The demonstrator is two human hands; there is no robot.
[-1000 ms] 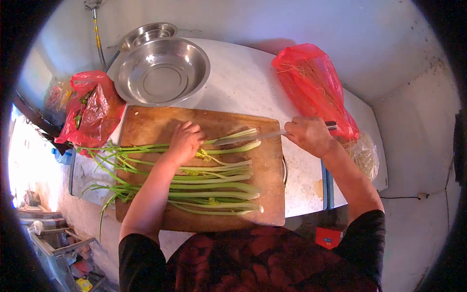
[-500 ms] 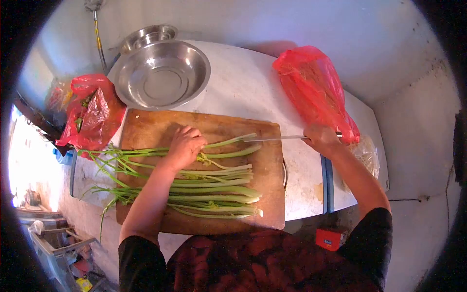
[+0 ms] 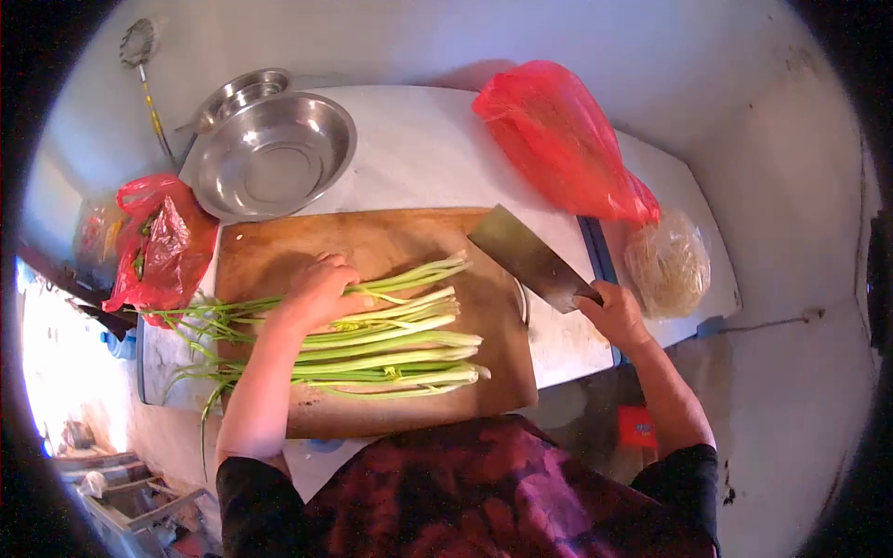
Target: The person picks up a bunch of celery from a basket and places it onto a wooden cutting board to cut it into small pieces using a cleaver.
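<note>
Celery stalks (image 3: 409, 346) bunched closer, cleaver (image 3: 530, 259) now broadside in right grip (image 3: 616, 316)

One head-worn camera looks forward and steeply down on the green stalks (image 3: 400, 342).

Modest kitchen space, wooden cutting board (image 3: 409, 246), steel basins (image 3: 276, 172), cleaver (image 3: 530, 258), leafy stalks (image 3: 400, 351)

Steel bowls (image 3: 276, 181) — red plastic bags (image 3: 549, 139)
</note>
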